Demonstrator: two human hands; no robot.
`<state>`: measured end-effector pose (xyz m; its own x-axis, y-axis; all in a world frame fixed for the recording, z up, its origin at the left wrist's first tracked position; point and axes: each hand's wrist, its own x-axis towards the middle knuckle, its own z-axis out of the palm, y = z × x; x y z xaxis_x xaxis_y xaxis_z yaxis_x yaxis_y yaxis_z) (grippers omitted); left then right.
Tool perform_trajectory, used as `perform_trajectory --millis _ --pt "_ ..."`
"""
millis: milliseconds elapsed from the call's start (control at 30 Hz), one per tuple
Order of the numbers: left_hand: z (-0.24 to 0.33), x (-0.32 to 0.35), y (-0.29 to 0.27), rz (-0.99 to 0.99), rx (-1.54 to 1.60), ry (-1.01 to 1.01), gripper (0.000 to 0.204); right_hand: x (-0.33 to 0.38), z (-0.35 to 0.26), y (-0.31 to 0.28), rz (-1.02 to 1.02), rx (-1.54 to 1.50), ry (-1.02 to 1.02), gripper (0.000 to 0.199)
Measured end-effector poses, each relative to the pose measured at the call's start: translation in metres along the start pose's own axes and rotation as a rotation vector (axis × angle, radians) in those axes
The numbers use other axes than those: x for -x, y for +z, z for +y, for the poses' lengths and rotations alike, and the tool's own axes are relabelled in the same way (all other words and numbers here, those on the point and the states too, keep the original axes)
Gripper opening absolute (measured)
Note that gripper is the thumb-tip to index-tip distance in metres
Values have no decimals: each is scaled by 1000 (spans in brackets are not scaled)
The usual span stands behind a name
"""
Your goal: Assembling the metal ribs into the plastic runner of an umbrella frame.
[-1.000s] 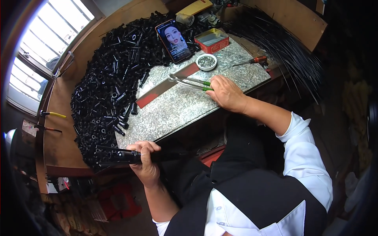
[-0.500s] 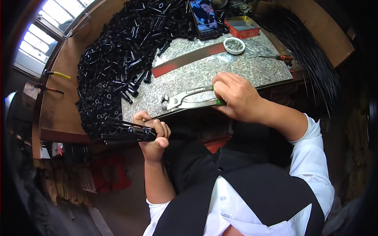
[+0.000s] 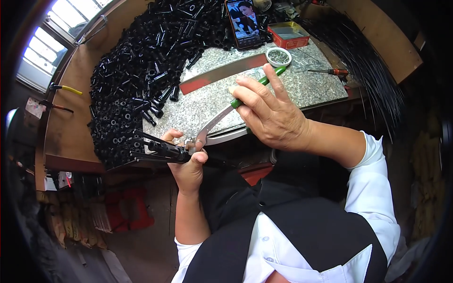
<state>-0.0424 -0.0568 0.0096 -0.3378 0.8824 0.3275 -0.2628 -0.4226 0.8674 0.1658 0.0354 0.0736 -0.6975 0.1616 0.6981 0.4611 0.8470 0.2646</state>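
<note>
My left hand [image 3: 188, 174] is closed around a black cylindrical part [image 3: 163, 149], which points to the left. Several thin black rods [image 3: 144, 156] stick out alongside it from the same grip. Over the front edge of the stone-patterned board, my right hand [image 3: 278, 115] grips a pair of pincers [image 3: 214, 121] with green handles. The handles are spread wide apart, one under the fingers and the other partly hidden by the hand. The pincers' jaws are at the near end of the black part, between my left fingers and thumb; whether they bite on anything cannot be made out.
A large heap of black tubular parts [image 3: 137, 70] covers the left and back. On the board [image 3: 207, 106] lie a flat metal strip [image 3: 222, 74] and a white bowl of small metal bits [image 3: 279, 56]. Behind stand a phone [image 3: 244, 23] and red tin [image 3: 289, 35]; a screwdriver [image 3: 332, 71] and black rods lie right.
The pincers have moved down and left from above the board to the part in my left hand. Their handles have spread, and my right fingers have opened out along them.
</note>
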Motion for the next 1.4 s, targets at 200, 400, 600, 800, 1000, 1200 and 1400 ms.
perform_trajectory --millis 200,400,600,800,1000,1200,1400 --pt "4 1 1 -20 -24 -37 57 2 2 -5 -36 -51 -22 13" --pt "3 0 -3 -62 -42 -13 59 10 7 -14 -222 -73 -205 16" --pt "11 4 -4 -234 0 -98 83 21 -2 -18 -755 -1159 238 24" --pt "0 3 -18 -214 -197 60 63 17 -5 -25 -1296 -2070 745 37" --pt "7 -4 -5 -147 -137 -67 71 28 -5 -24 -280 -581 168 25" --pt "5 -1 -8 -188 -243 -3 76 16 8 -44 -1276 -1700 855 34" --pt "3 -1 -10 -115 -287 -30 72 33 -5 -33 -625 -899 283 51"
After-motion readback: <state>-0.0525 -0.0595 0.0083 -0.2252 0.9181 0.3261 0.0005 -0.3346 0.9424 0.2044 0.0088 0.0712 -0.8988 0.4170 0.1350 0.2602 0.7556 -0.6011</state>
